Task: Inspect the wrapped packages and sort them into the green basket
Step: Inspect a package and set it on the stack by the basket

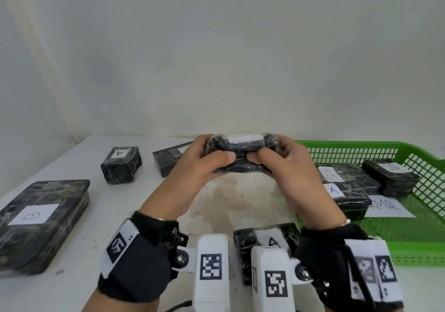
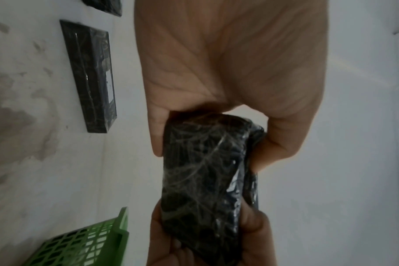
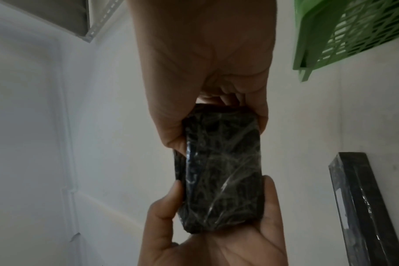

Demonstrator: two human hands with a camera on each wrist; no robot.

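Both forearms are reaching up from the bottom of the head view toward the middle of the frame, wrists wearing black straps with white marker blocks. The left hand (image 1: 192, 164) and right hand (image 1: 292, 167) are facing each other, fingers curling around opposite ends of a wrapped package (image 1: 240, 152), thumbs pressing on its near side and nearly meeting.

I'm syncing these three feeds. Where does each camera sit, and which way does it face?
Head: worn on the head, looking forward and down at the white table; both hands and black wrist straps show.
Left wrist: looks along the left hand toward the black plastic-wrapped package.
Right wrist: looks along the right hand at it.
Shared: package and green plastic basket.
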